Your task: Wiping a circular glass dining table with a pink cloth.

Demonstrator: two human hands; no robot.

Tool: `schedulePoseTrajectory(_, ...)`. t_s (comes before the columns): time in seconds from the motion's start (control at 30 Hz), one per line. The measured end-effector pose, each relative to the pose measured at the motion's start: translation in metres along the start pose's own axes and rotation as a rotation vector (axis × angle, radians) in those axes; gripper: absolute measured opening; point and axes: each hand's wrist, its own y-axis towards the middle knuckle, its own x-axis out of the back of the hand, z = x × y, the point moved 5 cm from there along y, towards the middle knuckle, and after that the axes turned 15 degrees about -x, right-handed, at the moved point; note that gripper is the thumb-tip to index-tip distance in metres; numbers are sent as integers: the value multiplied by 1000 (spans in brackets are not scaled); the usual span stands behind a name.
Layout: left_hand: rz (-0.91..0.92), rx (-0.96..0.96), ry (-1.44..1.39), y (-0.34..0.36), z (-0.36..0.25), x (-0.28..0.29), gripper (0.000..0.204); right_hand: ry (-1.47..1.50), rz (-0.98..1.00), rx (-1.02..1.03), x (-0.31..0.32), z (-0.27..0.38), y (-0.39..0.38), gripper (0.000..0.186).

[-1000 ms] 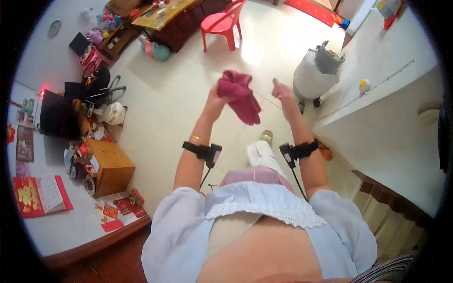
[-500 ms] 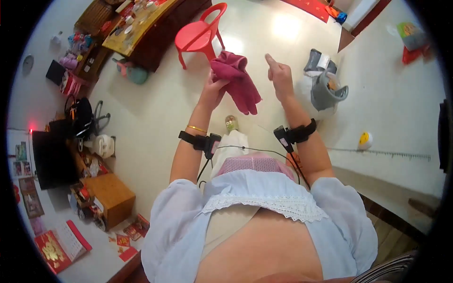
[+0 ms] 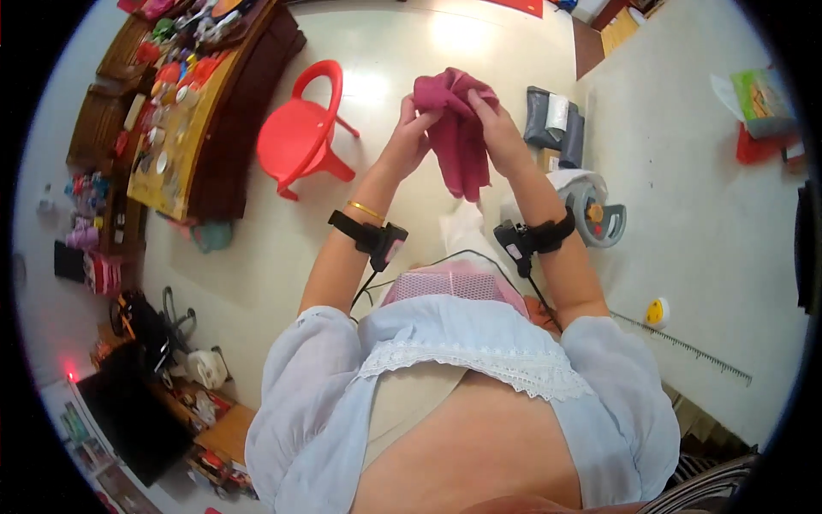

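Observation:
A dark pink cloth hangs folded between my two hands, in front of me and above the floor. My left hand grips its upper left side, with the thumb lying over the fabric. On the upper right edge, my right hand pinches the cloth, its thumb on top. The lower end of the cloth dangles loose. Some of the fingers on both hands are hidden behind the fabric.
A red plastic chair stands at the left, beside a cluttered wooden table. Grey packages and a grey round-handled item lie to the right. A yellow-and-white round object sits farther right.
My right hand, empty with a finger raised before, has come in and taken hold of the cloth. The cloth has shifted right, and the view has turned toward the wooden table.

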Motion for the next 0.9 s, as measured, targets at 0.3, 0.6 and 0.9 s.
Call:
schedulePoseTrajectory(0.3,-122,159,272,218,29,50,54,473,116,-81,78,124,183,31)
schedulePoseTrajectory(0.6,-108,176,73,396,6,79,34,626,112,-143,111,202,350,39)
schedulePoseTrajectory(0.9,88,221,273,604,10,80,32,430,60,-136,135,252,511,54)
